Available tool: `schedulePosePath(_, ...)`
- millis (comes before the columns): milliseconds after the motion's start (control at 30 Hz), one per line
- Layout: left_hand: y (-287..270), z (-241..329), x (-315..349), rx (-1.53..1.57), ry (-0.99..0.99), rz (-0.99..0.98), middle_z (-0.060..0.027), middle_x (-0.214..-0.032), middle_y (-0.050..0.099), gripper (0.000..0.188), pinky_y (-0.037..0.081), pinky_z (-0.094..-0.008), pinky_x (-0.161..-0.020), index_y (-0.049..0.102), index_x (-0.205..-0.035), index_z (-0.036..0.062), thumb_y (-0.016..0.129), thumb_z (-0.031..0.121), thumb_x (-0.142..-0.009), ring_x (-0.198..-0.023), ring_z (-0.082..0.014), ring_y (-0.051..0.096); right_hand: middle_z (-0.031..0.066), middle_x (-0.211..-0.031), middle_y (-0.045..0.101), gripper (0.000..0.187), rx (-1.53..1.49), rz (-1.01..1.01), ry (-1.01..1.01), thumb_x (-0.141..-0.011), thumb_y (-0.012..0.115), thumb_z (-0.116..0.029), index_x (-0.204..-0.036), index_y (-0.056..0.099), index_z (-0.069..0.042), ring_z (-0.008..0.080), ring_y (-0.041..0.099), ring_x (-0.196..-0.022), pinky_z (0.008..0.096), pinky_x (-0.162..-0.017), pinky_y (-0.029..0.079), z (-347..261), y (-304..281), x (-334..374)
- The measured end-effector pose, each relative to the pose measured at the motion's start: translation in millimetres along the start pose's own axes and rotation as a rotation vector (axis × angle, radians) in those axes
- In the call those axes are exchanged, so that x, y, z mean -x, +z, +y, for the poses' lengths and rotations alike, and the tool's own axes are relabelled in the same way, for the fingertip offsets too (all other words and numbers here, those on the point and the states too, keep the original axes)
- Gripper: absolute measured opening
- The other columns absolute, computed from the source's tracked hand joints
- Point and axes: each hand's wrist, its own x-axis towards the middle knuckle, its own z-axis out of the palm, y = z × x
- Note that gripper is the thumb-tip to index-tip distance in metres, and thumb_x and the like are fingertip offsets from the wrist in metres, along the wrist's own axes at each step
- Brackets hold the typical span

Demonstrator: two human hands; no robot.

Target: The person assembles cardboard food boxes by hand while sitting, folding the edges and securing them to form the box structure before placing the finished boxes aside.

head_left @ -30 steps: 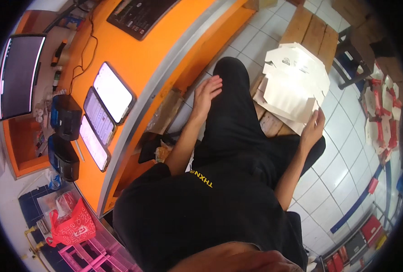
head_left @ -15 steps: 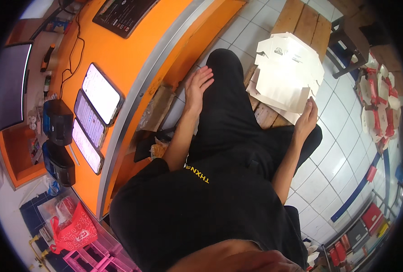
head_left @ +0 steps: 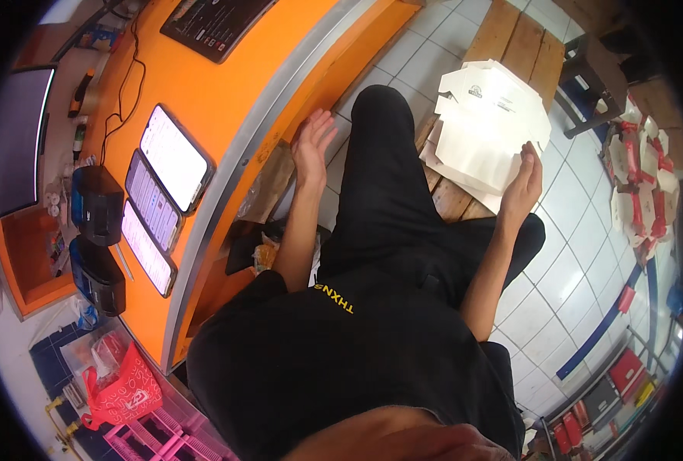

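Note:
Flat pale cardboard box blanks (head_left: 489, 134) lie stacked on a wooden bench (head_left: 506, 37), right of my bent knee. My right hand (head_left: 521, 190) is at the stack's right edge, its fingers stretched out along the upper sheet and seeming to touch it. The thumb is hard to make out. My left hand (head_left: 311, 150) is raised between the orange counter and my left leg, fingers apart, with nothing in it.
On the orange counter (head_left: 226, 84) to the left lie several phones (head_left: 175, 157) and a dark tablet (head_left: 212, 27). A dark stool (head_left: 593, 77) stands beyond the bench. Red-and-white folded boxes (head_left: 641, 184) are piled at the far right on the tiled floor (head_left: 568, 253).
My left hand has moved left, away from my knee towards the counter. My right hand has shifted slightly up along the cardboard's edge, and the upper sheet sits a little differently.

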Motion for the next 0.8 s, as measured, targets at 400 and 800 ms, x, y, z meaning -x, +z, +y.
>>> schedulePosePath(400, 49.6, 2.9, -109.9, 0.103, -0.006, -0.270, -0.0115, -0.165, 0.026, 0.069, 0.016, -0.0431, -0.125, 0.027, -0.159, 0.0059, 0.030, 0.052, -0.108, -0.154, -0.0236, 0.020, 0.0238, -0.139, 0.048, 0.059, -0.430, -0.829, 0.006, -0.110, 0.032, -0.046, -0.138, 0.044, 0.005, 0.0344, 0.044, -0.130, 0.0415, -0.111, 0.033, 13.4, 269.6, 0.6)
schedulePosePath(800, 73.3, -3.4, -42.6, 0.669, -0.338, -0.628, -0.0229, -0.166, 0.022, 0.088, 0.012, -0.0525, -0.126, 0.020, -0.159, -0.0047, 0.024, 0.064, -0.104, -0.156, -0.0341, 0.018, 0.0242, -0.160, 0.034, 0.071, -1.059, -0.360, 0.572, -0.110, 0.028, -0.051, -0.157, 0.027, 0.002, 0.0342, 0.031, -0.151, 0.0464, -0.125, 0.027, 9.6, 29.5, 19.4)
